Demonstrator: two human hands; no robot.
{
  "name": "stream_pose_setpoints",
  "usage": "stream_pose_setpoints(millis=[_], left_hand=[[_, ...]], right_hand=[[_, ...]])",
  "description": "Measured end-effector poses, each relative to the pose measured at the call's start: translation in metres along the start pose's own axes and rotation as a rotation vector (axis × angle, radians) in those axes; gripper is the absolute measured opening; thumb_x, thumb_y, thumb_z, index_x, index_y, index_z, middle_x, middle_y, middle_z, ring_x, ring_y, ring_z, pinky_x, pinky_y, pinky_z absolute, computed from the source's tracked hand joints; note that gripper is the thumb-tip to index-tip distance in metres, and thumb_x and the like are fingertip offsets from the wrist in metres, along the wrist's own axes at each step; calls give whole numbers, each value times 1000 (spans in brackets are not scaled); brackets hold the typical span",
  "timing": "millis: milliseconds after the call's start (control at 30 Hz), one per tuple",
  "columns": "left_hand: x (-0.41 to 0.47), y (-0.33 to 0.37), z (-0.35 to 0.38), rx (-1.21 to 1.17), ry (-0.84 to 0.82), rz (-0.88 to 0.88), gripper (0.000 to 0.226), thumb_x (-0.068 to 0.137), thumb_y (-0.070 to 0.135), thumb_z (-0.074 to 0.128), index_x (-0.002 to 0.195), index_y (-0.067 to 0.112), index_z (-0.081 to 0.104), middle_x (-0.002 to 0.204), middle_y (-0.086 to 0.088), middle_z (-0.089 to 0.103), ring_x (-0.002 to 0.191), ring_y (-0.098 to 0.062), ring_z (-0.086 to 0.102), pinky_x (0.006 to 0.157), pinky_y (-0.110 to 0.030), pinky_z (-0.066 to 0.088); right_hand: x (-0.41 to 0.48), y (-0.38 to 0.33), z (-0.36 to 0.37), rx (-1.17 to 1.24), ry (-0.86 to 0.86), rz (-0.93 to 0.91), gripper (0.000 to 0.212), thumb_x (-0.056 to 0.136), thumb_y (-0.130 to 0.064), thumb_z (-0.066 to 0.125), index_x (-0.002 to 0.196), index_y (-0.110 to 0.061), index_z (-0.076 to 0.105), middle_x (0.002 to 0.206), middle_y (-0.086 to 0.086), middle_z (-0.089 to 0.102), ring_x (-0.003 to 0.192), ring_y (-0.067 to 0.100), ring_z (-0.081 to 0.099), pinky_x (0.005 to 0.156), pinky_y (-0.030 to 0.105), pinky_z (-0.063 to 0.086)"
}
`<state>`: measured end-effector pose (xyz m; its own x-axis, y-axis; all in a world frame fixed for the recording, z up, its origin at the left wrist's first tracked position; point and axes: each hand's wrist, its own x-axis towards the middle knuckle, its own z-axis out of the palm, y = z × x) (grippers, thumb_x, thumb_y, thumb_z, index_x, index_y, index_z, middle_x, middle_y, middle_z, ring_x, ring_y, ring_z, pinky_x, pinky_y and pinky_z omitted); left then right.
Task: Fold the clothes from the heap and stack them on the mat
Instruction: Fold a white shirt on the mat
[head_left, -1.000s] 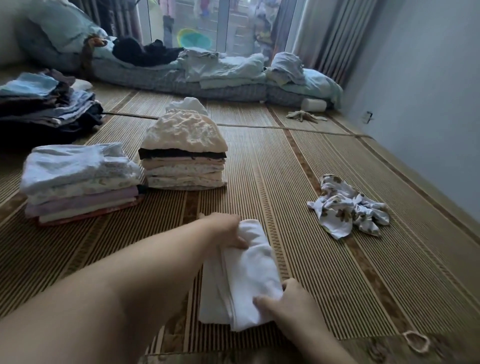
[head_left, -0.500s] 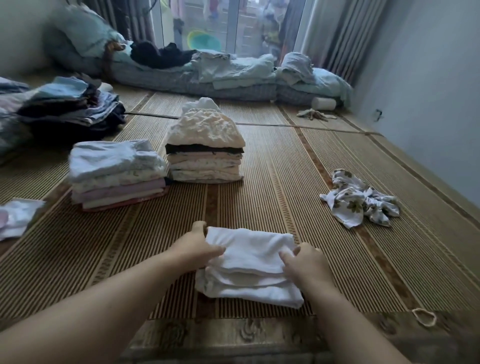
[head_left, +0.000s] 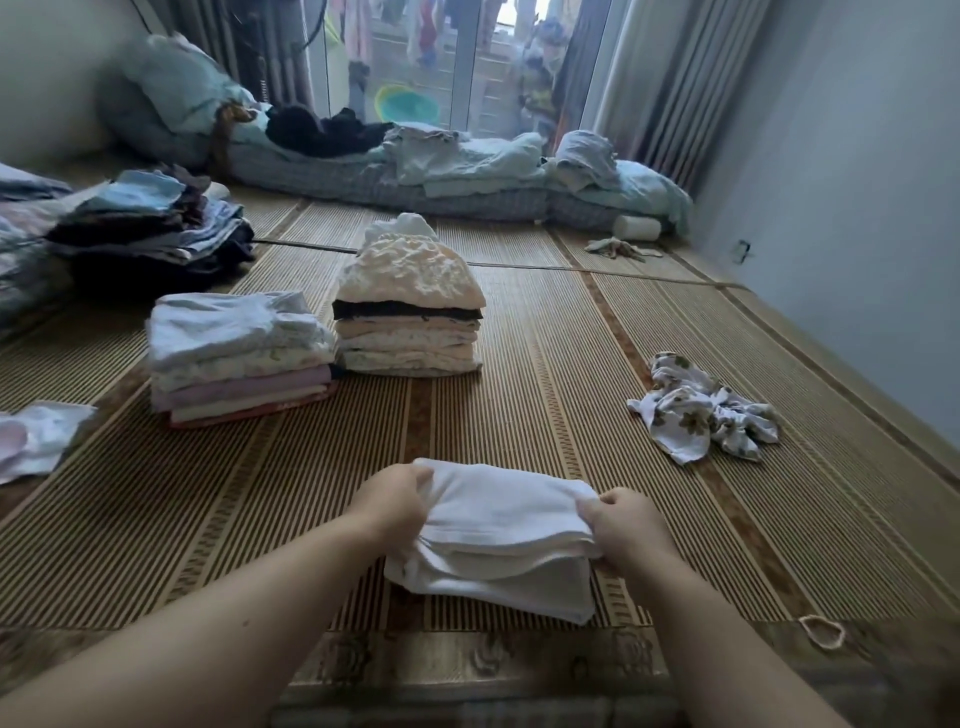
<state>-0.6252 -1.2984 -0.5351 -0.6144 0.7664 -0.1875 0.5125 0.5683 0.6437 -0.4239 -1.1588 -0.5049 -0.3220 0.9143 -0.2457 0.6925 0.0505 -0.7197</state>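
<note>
Both forearms run out of the bottom edge, the fingers (head_left: 589, 506) of each hand are partly buried in the folded white cloth (head_left: 498, 540), a pale garment (head_left: 36, 439) and a dark clothes heap (head_left: 130, 234) are cropped at left, and the balcony laundry (head_left: 421, 31) is blurred.

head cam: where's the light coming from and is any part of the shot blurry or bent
Head view: daylight comes through the glass door at the far end, where it looks washed out; the near mat is dimmer. The far left corner smears soft, the wall and mat stripes bow outward from the wide lens, and both hands, left hand and right hand, on the white cloth stay fairly sharp.
</note>
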Motion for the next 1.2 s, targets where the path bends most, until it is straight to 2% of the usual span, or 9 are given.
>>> stream_pose_setpoints(millis=[100, 200, 367, 567, 667, 733, 867, 1033, 1200], left_hand=[[0, -3, -5, 87, -154, 27, 29, 94, 6, 40, 80, 31, 43, 82, 10, 38, 69, -4, 33, 56, -15, 27], [-2, -3, -5, 129, -122, -9, 21, 94, 14, 42, 109, 26, 51, 97, 6, 56, 90, -13, 55, 73, -19, 45], [-12, 8, -4, 29, -149, -210, 79, 86, 40, 58, 147, 12, 16, 107, -9, 59, 80, -18, 58, 62, -27, 44], [-14, -2, -7, -212, -227, -97, 99, 83, 28, 71, 152, 31, 0, 115, 2, 51, 94, -15, 55, 75, -28, 51], [-17, -10, -21, -375, -324, -63, 86, 82, 19, 69, 150, 38, 20, 134, 3, 49, 103, -10, 54, 85, -22, 51], [-19, -16, -39, -485, -365, -69, 75, 79, 10, 67, 143, 39, 40, 123, 2, 52, 97, -14, 64, 80, -25, 56], [-16, -36, -103, -678, -180, 6, 74, 74, 3, 66, 141, 25, 45, 124, -11, 58, 103, -25, 66, 90, -39, 55], [6, -70, -221, -743, 160, 98, 81, 71, 7, 68, 144, 22, 38, 123, -9, 59, 96, -14, 65, 77, -18, 52], [60, -116, -292, -695, 392, 38, 71, 85, -15, 51, 147, 16, 36, 129, -12, 56, 100, -32, 60, 90, -53, 49]], right_hand=[[-11, 14, 1, -169, -136, 67, 7, 85, -22, 60, 88, -17, 56, 87, 5, 62, 74, 20, 63, 55, 31, 53], [-11, 18, 3, -254, -272, 127, 37, 73, -25, 72, 101, -14, 51, 93, 4, 61, 79, 18, 64, 58, 29, 52], [0, 2, 16, -188, -203, 174, 59, 82, -52, 64, 117, -5, 56, 99, 7, 61, 86, 23, 60, 69, 34, 51], [4, 3, 27, -70, -57, -5, 47, 86, -29, 57, 124, -7, 42, 102, 10, 60, 80, 23, 59, 64, 31, 50], [0, -4, 26, -122, -228, -165, 59, 85, -9, 62, 134, -30, 38, 120, 10, 59, 88, 25, 65, 60, 25, 50], [-1, -28, 27, -170, -320, -275, 44, 87, -8, 60, 113, -44, 54, 116, -3, 64, 87, 9, 66, 57, 13, 45], [0, -106, 39, -61, -314, -418, 40, 89, -10, 60, 122, -32, 60, 98, -4, 66, 68, 7, 64, 50, 13, 47], [23, -232, 90, 71, -373, -669, 72, 80, -5, 71, 142, -28, 42, 120, -4, 49, 87, 5, 56, 60, 4, 47], [64, -339, 175, 32, -427, -741, 81, 80, -5, 69, 145, -39, 35, 123, 7, 46, 81, 19, 57, 53, 21, 51]])
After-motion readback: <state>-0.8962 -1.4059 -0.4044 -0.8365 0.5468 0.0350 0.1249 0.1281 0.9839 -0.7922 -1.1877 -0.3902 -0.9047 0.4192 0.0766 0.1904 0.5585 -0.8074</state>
